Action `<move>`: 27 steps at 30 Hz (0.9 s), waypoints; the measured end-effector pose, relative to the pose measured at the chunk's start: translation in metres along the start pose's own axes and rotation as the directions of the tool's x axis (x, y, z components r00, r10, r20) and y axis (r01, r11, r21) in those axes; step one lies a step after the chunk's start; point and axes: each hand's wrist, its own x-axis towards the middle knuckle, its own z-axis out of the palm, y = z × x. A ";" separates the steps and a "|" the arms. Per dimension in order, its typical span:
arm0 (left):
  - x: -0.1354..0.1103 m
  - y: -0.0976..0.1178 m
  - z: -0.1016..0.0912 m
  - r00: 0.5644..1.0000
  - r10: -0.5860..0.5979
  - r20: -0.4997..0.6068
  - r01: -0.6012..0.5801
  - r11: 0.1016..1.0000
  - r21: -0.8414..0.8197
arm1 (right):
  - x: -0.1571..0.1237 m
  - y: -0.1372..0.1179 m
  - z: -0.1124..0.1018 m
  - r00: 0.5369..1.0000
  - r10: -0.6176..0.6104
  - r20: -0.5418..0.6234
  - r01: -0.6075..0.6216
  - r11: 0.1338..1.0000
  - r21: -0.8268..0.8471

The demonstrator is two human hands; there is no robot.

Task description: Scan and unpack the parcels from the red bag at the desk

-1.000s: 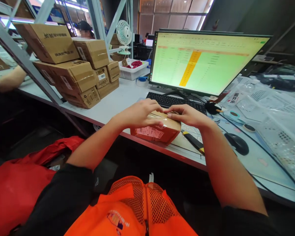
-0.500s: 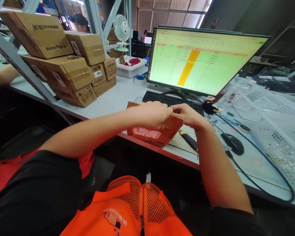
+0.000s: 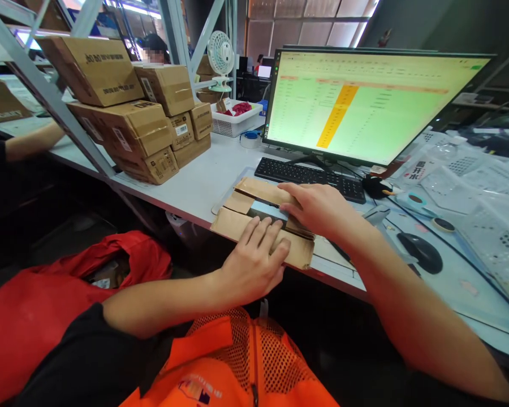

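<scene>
An opened cardboard box rests at the desk's front edge, its flaps folded outward. Inside it shows an item with a pale blue top and dark side, its kind unclear. My left hand lies across the near flap, fingers spread and their tips close to the item. From the right, my right hand reaches over the box. Its index finger touches the far flap, while the thumb sits apart from it near the box's opening; the other fingers are partly hidden.
Behind the box are a keyboard and monitor. Stacked cartons stand left, beside a metal post. A mouse, cable and clear plastic baskets occupy the right. A red bag hangs low left; another person's arm is beyond.
The box's flaps have opened outward, exposing the contents. My left hand has come down and nearer onto the front flap; the right hand has shifted to the far flap. The view has turned left.
</scene>
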 end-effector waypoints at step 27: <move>0.131 -0.081 -0.046 0.818 0.109 0.565 -0.099 0.994 -0.049 | -0.003 0.042 0.047 0.616 0.544 -0.570 0.120 0.650 0.750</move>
